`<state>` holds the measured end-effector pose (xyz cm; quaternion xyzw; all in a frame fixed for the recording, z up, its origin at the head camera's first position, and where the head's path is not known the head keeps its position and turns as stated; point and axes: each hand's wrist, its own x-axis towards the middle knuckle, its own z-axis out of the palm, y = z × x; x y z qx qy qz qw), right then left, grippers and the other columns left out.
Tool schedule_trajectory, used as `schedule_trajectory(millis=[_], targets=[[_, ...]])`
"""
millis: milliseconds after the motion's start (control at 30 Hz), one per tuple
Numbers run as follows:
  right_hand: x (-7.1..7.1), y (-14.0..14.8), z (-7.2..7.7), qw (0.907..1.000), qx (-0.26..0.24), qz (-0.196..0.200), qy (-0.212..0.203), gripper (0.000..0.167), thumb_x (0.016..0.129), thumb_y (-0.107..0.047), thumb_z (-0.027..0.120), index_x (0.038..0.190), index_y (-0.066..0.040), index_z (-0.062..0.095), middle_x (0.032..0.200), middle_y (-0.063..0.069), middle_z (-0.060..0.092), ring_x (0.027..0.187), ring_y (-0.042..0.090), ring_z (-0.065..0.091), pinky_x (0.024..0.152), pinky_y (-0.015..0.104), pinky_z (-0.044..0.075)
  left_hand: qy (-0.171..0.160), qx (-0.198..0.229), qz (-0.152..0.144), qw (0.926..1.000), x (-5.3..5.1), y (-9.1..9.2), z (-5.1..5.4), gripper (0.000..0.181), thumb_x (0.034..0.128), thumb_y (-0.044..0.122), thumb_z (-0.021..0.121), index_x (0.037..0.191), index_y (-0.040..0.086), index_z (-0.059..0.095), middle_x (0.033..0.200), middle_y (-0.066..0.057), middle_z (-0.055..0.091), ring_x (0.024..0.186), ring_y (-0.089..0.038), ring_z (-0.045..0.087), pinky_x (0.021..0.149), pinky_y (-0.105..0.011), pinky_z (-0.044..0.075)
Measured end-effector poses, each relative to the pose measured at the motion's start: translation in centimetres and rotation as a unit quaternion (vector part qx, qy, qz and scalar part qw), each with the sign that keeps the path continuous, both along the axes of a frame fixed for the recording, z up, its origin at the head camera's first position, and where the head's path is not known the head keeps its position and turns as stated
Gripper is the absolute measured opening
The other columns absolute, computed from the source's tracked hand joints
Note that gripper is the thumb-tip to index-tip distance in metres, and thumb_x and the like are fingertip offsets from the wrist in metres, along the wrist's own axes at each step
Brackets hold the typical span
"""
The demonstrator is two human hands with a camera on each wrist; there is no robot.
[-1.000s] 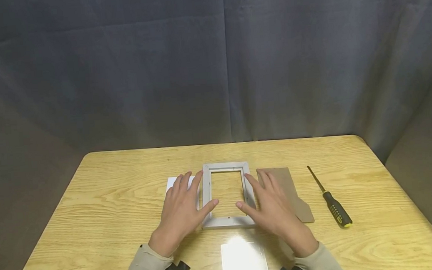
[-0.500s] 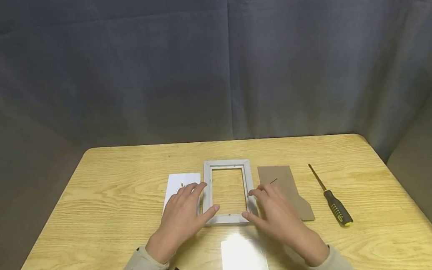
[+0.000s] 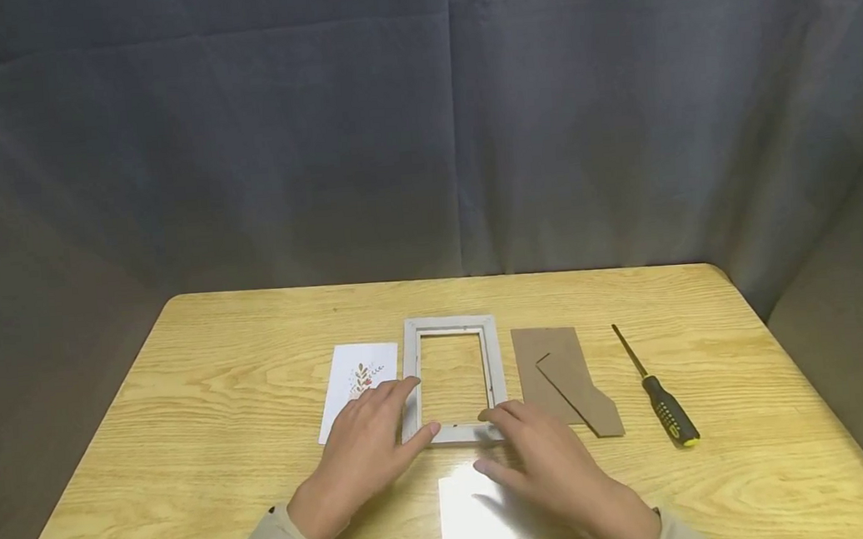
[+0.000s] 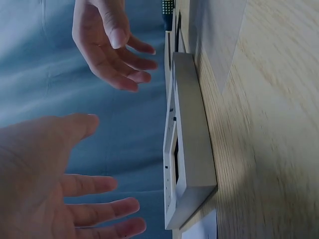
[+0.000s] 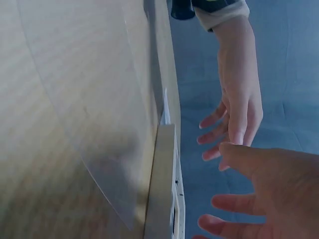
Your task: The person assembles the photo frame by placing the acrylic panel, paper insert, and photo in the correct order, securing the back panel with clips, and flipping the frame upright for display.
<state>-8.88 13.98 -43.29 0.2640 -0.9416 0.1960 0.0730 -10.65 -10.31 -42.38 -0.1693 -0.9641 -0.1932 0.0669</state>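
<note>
Two hands, the left hand (image 3: pixel 364 445) and right hand (image 3: pixel 550 462), hover empty with fingers loose above one frame (image 3: pixel 494 365), flat on the wood-grain tabletop (image 3: pixel 245 391). Left of it lies one card (image 3: pixel 343 384); nearer, one clear sheet (image 3: pixel 483 525); rightward, one backboard (image 3: pixel 555 378), then one screwdriver (image 3: pixel 653 385). Dark curtains (image 3: pixel 422 136) hang behind.

In front of me, the pale grey frame (image 3: pixel 496 373) lies flat on the worktop (image 3: pixel 189 453), long sides running away from me, its open middle showing wood grain. Nearer me, the clear sheet (image 3: pixel 487 520) lies flat, whitened by glare, apart from the frame.
</note>
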Motion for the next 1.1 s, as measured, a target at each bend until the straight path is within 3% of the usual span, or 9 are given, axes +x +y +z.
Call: schedule_trajectory(millis=[300, 467, 700, 900, 1100], targets=[[2.0, -0.5, -0.4, 0.9978, 0.041, 0.050, -0.015, 0.050, 0.082, -0.042, 0.080, 0.122, -0.015, 0.067, 0.117, -0.005, 0.070, 0.102, 0.015, 0.068, 0.083, 0.036, 0.057, 0.020, 0.009, -0.022, 0.9995, 0.7, 0.2, -0.3, 0.057, 0.0911, 0.045, 0.072, 0.135, 0.010, 0.061, 0.129, -0.010, 0.069, 0.117, -0.031, 0.068, 0.097, -0.050, 0.054], [2.8, -0.4, -1.0, 0.9950, 0.060, 0.062, -0.051, 0.060, 0.076, -0.045, 0.084, 0.124, -0.015, 0.065, 0.118, -0.003, 0.068, 0.108, 0.015, 0.066, 0.083, 0.037, 0.056, 0.019, 0.008, -0.030, 0.9993, 1.1, 0.5, -0.4, 0.054, 0.0917, 0.043, 0.071, 0.134, 0.011, 0.062, 0.127, -0.008, 0.070, 0.116, -0.028, 0.068, 0.099, -0.051, 0.053], [2.9, -0.3, -1.5, 0.9877, 0.095, 0.082, -0.093, 0.064, 0.065, -0.046, 0.090, 0.117, -0.025, 0.059, 0.104, -0.008, 0.059, 0.088, 0.007, 0.050, 0.066, 0.023, 0.041, 0.014, -0.001, -0.040, 0.9991, 1.5, 0.8, -0.3, 0.055, 0.0923, 0.045, 0.070, 0.134, 0.011, 0.062, 0.129, -0.008, 0.069, 0.113, -0.029, 0.068, 0.094, -0.048, 0.055], [2.8, -0.5, -1.5, 0.9873, 0.085, 0.088, -0.101, 0.068, 0.060, -0.040, 0.093, 0.114, -0.021, 0.057, 0.092, -0.008, 0.050, 0.077, 0.005, 0.038, 0.064, 0.018, 0.032, 0.018, -0.001, -0.043, 0.9989, 1.7, 1.0, -0.3, 0.054, 0.0924, 0.045, 0.070, 0.133, 0.010, 0.062, 0.128, -0.009, 0.069, 0.114, -0.029, 0.068, 0.095, -0.047, 0.055], [2.5, -0.7, -1.0, 0.9831, 0.082, 0.077, -0.144, 0.063, 0.058, -0.030, 0.093, 0.107, -0.024, 0.053, 0.086, -0.009, 0.044, 0.077, 0.009, 0.036, 0.066, 0.022, 0.029, 0.018, 0.000, -0.045, 0.9988, 1.9, 1.0, -0.4, 0.053, 0.0935, 0.045, 0.068, 0.134, 0.010, 0.062, 0.129, -0.010, 0.069, 0.116, -0.029, 0.067, 0.097, -0.047, 0.054]])
